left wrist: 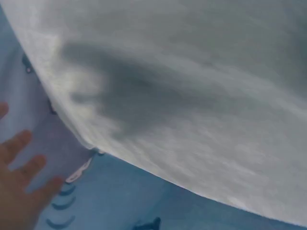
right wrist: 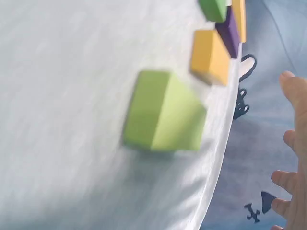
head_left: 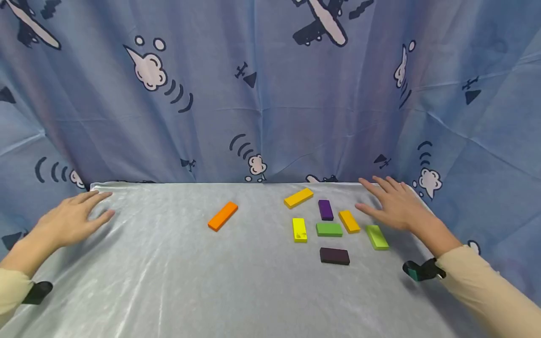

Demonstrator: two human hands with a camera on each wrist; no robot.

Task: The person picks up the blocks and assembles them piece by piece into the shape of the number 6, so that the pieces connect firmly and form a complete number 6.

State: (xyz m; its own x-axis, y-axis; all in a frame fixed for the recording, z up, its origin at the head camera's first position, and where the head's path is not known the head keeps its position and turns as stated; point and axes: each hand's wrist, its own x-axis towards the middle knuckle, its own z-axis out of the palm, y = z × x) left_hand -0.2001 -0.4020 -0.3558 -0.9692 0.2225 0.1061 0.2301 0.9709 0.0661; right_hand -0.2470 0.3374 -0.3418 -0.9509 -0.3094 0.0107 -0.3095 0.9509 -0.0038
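Observation:
My left hand (head_left: 72, 220) hovers over the table's left edge, fingers spread, holding nothing. At the right side my right hand (head_left: 393, 204) is held above the table with extended fingers, nearest to a lime green block (head_left: 377, 237). Left of that block lie an amber block (head_left: 349, 221), a purple block (head_left: 325, 210), a green block (head_left: 329, 229) and a bright yellow block (head_left: 299, 230). A dark brown block (head_left: 335, 256) is closest to me in this group, and a golden yellow block (head_left: 298, 198) is farthest back. Apart from them, an orange block (head_left: 222, 216) lies left of the middle.
A pale, shiny cloth covers the table (head_left: 177, 281). Behind and beside it hangs a blue curtain (head_left: 211, 94) printed with planes and clouds. Dark straps (head_left: 424, 271) with small devices sit at both wrists.

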